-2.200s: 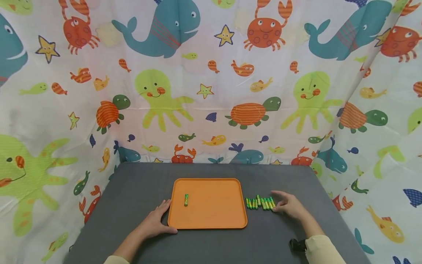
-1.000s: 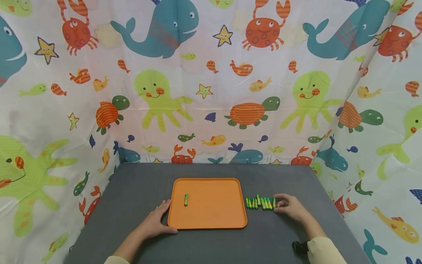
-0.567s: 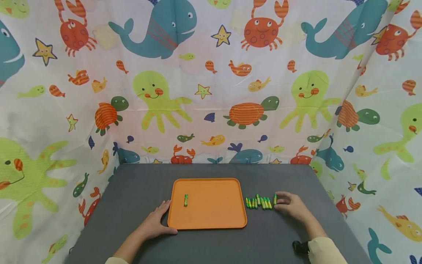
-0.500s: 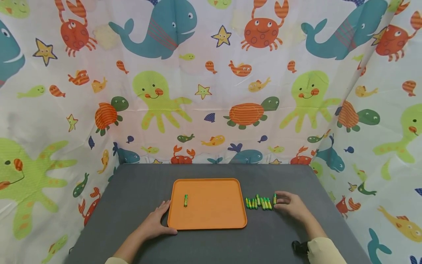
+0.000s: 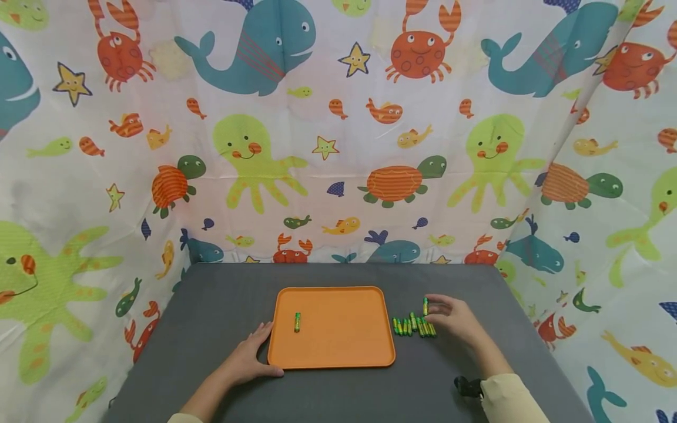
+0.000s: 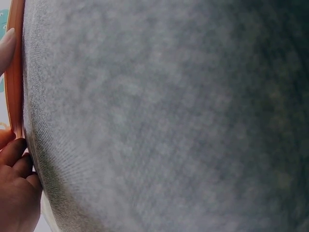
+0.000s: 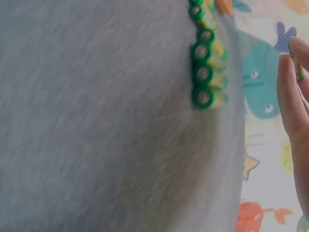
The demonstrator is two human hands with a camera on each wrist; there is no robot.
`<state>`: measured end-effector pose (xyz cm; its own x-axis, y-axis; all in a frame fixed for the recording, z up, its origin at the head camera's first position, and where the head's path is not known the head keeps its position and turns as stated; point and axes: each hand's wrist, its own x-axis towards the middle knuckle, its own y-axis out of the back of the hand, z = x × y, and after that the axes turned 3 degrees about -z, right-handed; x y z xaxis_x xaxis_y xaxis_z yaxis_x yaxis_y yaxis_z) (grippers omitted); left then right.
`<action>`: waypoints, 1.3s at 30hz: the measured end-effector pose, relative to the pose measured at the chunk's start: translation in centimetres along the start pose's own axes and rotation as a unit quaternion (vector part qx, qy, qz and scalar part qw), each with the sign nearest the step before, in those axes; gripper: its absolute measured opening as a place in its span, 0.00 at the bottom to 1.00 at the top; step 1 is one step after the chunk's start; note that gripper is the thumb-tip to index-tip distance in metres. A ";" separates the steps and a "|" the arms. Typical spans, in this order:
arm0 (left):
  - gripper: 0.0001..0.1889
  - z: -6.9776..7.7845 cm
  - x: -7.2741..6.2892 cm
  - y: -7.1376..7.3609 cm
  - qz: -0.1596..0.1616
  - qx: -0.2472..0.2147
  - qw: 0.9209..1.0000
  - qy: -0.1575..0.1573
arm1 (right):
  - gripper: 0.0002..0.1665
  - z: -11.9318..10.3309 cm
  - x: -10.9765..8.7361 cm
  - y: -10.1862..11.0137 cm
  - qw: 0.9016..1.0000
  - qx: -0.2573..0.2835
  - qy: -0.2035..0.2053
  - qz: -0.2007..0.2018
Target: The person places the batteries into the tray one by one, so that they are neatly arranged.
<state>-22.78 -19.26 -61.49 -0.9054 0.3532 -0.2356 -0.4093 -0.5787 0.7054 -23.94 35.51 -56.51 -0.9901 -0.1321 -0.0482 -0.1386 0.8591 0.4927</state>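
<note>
An orange tray (image 5: 344, 332) lies on the grey table, with one green-and-yellow battery (image 5: 297, 322) standing lengthwise near its left side. My left hand (image 5: 244, 356) rests at the tray's lower left corner, thumb and fingers spread wide along its edges; in the left wrist view the fingertips (image 6: 19, 157) press at the orange rim (image 6: 16, 87). Right of the tray, several batteries (image 5: 412, 324) form an uneven row. Above the row's right end, my right hand (image 5: 453, 320) pinches a single battery (image 5: 425, 306) upright between thumb and fingers; in the right wrist view the fingers partly hide it.
A white curtain (image 5: 317, 194) printed with sea animals stands behind the table (image 5: 370, 393) and along both sides. On the right wrist sits a black device (image 5: 468, 386), just ahead of the cream sleeve.
My right hand has picked a battery off the right end of the row, then lifted it and moved left, over the row. My left hand and the tray have stayed put.
</note>
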 end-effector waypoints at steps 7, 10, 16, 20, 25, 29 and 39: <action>0.66 -0.1 0.0 0.0 0.001 0.001 1.000 -0.009 | 0.35 -1.6 0.7 -1.1 1.000 0.007 0.012 -0.016; 0.66 -0.1 0.1 -0.1 -0.001 0.000 1.000 -0.006 | 0.36 -2.1 1.1 -1.7 1.000 0.013 0.014 -0.021; 0.66 -0.1 -0.1 -0.1 -0.002 -0.001 1.000 -0.002 | 0.36 -3.4 1.6 -2.9 0.998 0.023 0.033 -0.038; 0.66 -0.1 -0.1 0.0 0.002 -0.001 1.000 -0.006 | 0.35 -4.1 2.0 -3.8 0.997 0.033 0.052 -0.051; 0.65 0.2 -0.1 -0.1 -0.002 -0.001 1.000 -0.004 | 0.36 -4.8 2.6 -4.7 0.995 0.055 0.048 -0.062; 0.65 0.4 -0.2 0.0 -0.006 -0.003 1.000 0.006 | 0.35 -5.1 3.1 -5.4 0.995 0.062 0.040 -0.070; 0.66 0.0 0.1 0.0 -0.006 -0.001 1.000 0.015 | 0.34 -6.8 4.4 -7.3 0.995 0.049 0.053 -0.073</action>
<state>-22.83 -19.25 -61.51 -0.9037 0.3380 -0.2627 -0.4195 -0.5767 0.7010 -27.08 25.29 -54.42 -0.9516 -0.3067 -0.0192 -0.2884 0.8698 0.4004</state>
